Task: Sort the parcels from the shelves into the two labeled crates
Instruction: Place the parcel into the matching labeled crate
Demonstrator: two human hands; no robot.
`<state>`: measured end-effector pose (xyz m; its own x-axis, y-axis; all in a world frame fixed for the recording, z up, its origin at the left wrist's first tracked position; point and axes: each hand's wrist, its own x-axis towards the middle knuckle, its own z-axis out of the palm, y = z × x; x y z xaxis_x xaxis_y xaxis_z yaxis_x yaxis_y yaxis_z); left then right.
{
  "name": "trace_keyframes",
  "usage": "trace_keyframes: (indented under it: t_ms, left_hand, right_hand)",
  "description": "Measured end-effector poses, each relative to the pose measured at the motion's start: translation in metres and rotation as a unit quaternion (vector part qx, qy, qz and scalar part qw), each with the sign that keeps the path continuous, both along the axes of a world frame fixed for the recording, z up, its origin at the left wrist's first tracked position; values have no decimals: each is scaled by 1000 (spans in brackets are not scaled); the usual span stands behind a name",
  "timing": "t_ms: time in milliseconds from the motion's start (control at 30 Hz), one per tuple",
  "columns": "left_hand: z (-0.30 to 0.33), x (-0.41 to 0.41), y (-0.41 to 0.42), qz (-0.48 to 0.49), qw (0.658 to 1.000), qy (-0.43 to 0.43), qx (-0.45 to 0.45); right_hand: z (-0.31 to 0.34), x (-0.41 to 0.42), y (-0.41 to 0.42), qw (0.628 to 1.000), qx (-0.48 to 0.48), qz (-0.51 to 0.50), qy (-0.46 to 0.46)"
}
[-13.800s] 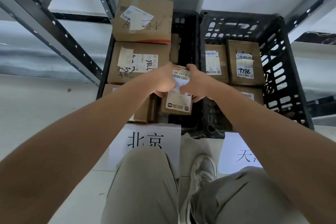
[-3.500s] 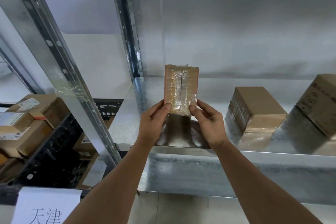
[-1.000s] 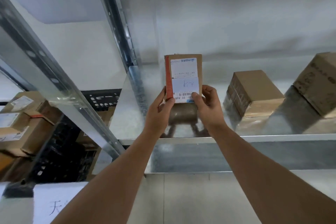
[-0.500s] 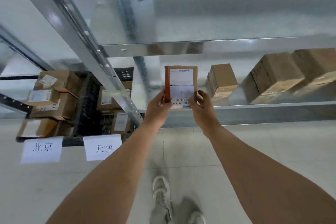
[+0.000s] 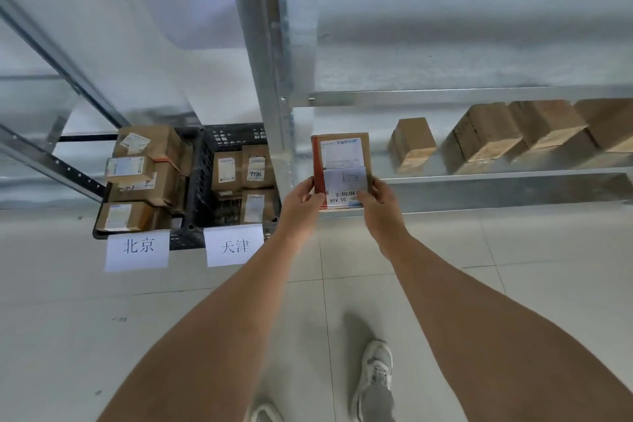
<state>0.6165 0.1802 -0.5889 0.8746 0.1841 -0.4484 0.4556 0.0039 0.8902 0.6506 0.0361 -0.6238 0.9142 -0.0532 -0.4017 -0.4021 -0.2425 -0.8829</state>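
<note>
Parcel held clear of shelf, crates now fully in view

Since half a second ago we note both labelled crates shifted rightward, nearer the hands. Left hand (image 5: 301,197) and right hand (image 5: 378,197) pinch the small parcel (image 5: 342,171) by its lower corners, upright, before the shelf (image 5: 496,178) edge. Brown cardboard, red strip at left, white labels, barcode at bottom. Beijing crate (image 5: 99,233) and Tianjin crate (image 5: 202,164) hold boxes.

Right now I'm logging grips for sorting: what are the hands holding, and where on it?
A small cardboard parcel with a shipping label, upright. The left hand pinches its lower left edge, the right hand its lower right edge.
</note>
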Motion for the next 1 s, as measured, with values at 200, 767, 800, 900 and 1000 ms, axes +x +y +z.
trace_keyframes:
  t_ms: [200,767,800,900,1000]
  left_hand:
    - [22,-63,64,-19,1000,20,-4]
    - [-47,-38,243,51,993,96,38]
    - [-59,-27,253,46,993,102,40]
    - [-91,4,281,33,992,111,55]
    - [-115,29,304,26,990,128,58]
  right_hand:
    - [35,-67,63,1000,10,-25,12]
    - [-33,-32,241,994,13,64,91]
    - [-44,-23,250,993,9,65,98]
    - [-70,6,278,992,-11,62,113]
    - [-94,30,300,990,-30,60,124]
